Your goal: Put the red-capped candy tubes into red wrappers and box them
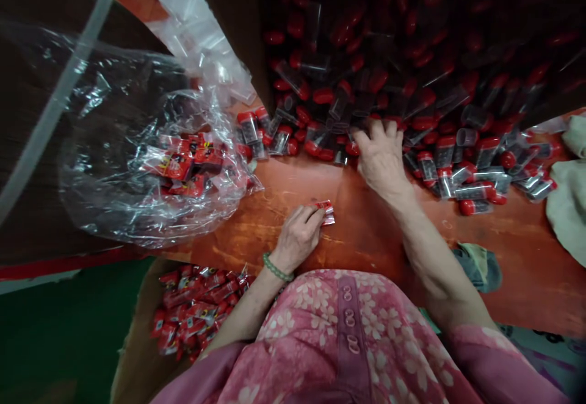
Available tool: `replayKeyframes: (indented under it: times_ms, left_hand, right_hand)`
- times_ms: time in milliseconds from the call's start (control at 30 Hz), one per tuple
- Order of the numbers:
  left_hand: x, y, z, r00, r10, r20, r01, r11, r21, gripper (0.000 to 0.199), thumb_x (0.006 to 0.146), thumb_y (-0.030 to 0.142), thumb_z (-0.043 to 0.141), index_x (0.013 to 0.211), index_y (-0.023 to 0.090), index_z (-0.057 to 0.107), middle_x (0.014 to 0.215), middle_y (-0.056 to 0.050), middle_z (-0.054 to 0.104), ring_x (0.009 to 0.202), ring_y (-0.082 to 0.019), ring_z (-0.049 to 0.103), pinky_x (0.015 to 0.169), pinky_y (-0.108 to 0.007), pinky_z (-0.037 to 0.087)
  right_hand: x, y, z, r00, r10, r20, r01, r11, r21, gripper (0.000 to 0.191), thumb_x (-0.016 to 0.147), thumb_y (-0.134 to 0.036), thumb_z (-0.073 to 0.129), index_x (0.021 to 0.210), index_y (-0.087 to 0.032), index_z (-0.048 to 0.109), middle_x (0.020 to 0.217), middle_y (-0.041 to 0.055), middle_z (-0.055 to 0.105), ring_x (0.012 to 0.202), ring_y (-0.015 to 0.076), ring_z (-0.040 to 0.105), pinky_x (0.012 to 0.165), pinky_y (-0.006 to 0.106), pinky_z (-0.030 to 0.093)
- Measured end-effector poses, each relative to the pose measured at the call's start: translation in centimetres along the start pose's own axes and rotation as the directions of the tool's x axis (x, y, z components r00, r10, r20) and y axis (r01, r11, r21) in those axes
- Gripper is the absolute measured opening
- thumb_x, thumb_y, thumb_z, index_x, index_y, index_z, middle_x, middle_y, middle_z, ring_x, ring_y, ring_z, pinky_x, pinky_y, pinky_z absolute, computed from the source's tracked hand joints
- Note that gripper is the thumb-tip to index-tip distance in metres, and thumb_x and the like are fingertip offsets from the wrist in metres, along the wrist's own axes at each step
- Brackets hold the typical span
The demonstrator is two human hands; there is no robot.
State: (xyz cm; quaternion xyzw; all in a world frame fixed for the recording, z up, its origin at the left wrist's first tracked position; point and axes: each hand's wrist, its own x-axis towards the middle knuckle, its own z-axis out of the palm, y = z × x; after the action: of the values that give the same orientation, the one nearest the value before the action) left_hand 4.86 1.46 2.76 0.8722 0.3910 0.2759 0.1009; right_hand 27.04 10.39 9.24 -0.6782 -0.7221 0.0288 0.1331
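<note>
At the orange wooden table [366, 239], the left hand [297, 239] pinches a red sachet [326, 212], its print unreadable; the spread right hand [379, 163] lies on red-capped vials [444, 160].

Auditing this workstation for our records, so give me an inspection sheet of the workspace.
surface: reddish-brown wooden tabletop, scuffed and worn.
job's things: small red packet; clear tubes with red caps, heaped loosely.
clutter: clear plastic bag holding red packets; more red packets in a cardboard box by the left arm.
grippers: left hand pinches the small red packet; right hand rests spread-fingered on the tubes.
cables: nothing seen.
surroundings: pale cloth at right; dark-and-green item, unclear.
</note>
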Motion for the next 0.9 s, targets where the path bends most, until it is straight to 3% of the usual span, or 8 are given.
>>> replayKeyframes:
  times_ms: [100, 233, 333, 400, 500, 633, 700, 900]
  left_hand:
    - [0.2, 0.2, -0.2, 0.998, -0.013, 0.067, 0.01, 0.999, 0.035, 0.029, 0.098, 0.014, 0.053, 0.125, 0.011, 0.063, 0.094, -0.011, 0.072, 0.083, -0.02, 0.063, 0.075, -0.032, 0.056]
    - [0.6, 0.5, -0.3, 0.992, -0.06, 0.107, 0.059, 0.998, 0.014, 0.025, 0.1, 0.018, 0.052, 0.117, 0.012, 0.069, 0.094, -0.011, 0.072, 0.085, -0.02, 0.064, 0.077, -0.032, 0.056]
    - [0.9, 0.3, -0.2, 0.99, -0.118, 0.082, 0.123, 0.991, -0.056, 0.023, 0.101, 0.02, 0.052, 0.107, 0.014, 0.073, 0.095, -0.01, 0.073, 0.089, -0.019, 0.067, 0.08, -0.032, 0.056]
    - [1.1, 0.1, -0.3, 0.981, -0.189, 0.031, 0.192, 0.972, -0.133, 0.016, 0.097, 0.021, 0.06, 0.097, 0.016, 0.075, 0.088, -0.007, 0.074, 0.084, -0.017, 0.068, 0.078, -0.029, 0.056]
    - [1.5, 0.0, -0.7, 0.946, -0.314, -0.079, 0.27, 0.9, -0.343, 0.005, 0.087, 0.02, 0.075, 0.083, 0.017, 0.077, 0.079, -0.002, 0.075, 0.074, -0.013, 0.069, 0.069, -0.023, 0.054]
    - [1.8, 0.4, -1.7, 0.911, -0.387, -0.144, 0.252, 0.798, -0.548, 0.005, 0.082, 0.024, 0.081, 0.082, 0.019, 0.079, 0.078, -0.002, 0.077, 0.069, -0.011, 0.069, 0.065, -0.022, 0.055]
    - [1.7, 0.7, -2.1, 0.918, -0.373, -0.136, 0.232, 0.781, -0.58, 0.007, 0.084, 0.027, 0.079, 0.084, 0.02, 0.08, 0.082, -0.003, 0.078, 0.072, -0.011, 0.07, 0.068, -0.023, 0.057]
    - [1.1, 1.5, -2.4, 0.924, -0.368, -0.101, 0.222, 0.733, -0.644, 0.014, 0.093, 0.023, 0.068, 0.093, 0.021, 0.081, 0.092, -0.005, 0.081, 0.084, -0.013, 0.075, 0.077, -0.025, 0.06]
  right_hand:
    - [2.1, 0.0, 0.5, 0.998, -0.028, 0.051, 0.032, 0.996, -0.089, 0.032, 0.097, -0.011, 0.045, 0.121, -0.019, 0.066, 0.13, 0.0173, 0.06, 0.126, 0.039, 0.048, 0.098, 0.063, 0.041]
    - [2.1, 0.5, 0.8, 0.998, -0.063, 0.022, 0.065, 0.995, -0.079, 0.028, 0.103, -0.017, 0.039, 0.115, -0.019, 0.065, 0.121, 0.0148, 0.064, 0.123, 0.0366, 0.05, 0.098, 0.063, 0.04]
    - [0.3, 0.8, 0.2, 0.992, -0.115, -0.045, 0.117, 0.992, 0.036, 0.024, 0.105, -0.028, 0.043, 0.116, -0.021, 0.063, 0.119, 0.0122, 0.067, 0.118, 0.0318, 0.054, 0.1, 0.059, 0.042]
    - [-1.5, 0.9, -0.1, 0.983, -0.138, -0.119, 0.16, 0.966, 0.202, 0.021, 0.103, -0.034, 0.05, 0.115, -0.023, 0.063, 0.115, 0.0103, 0.07, 0.109, 0.0269, 0.059, 0.1, 0.053, 0.046]
    - [-4.6, 0.7, -0.1, 0.978, -0.013, -0.209, 0.134, 0.805, 0.578, 0.03, 0.097, -0.041, 0.062, 0.124, -0.029, 0.059, 0.104, 0.0045, 0.071, 0.087, 0.0192, 0.063, 0.081, 0.039, 0.055]
    - [-8.2, -0.2, 0.2, 0.971, 0.191, -0.144, 0.028, 0.508, 0.861, 0.048, 0.092, -0.048, 0.067, 0.136, -0.034, 0.052, 0.091, -0.0022, 0.068, 0.065, 0.0132, 0.063, 0.055, 0.028, 0.053]
    - [-9.5, -0.7, 0.1, 0.969, 0.216, -0.122, 0.011, 0.453, 0.891, 0.045, 0.093, -0.048, 0.067, 0.134, -0.034, 0.054, 0.092, -0.0021, 0.068, 0.063, 0.0122, 0.064, 0.051, 0.026, 0.052]
    - [-11.1, -1.6, -0.8, 0.965, 0.242, -0.106, -0.001, 0.403, 0.915, 0.04, 0.092, -0.047, 0.069, 0.128, -0.033, 0.06, 0.094, -0.0002, 0.07, 0.066, 0.0141, 0.069, 0.056, 0.028, 0.059]
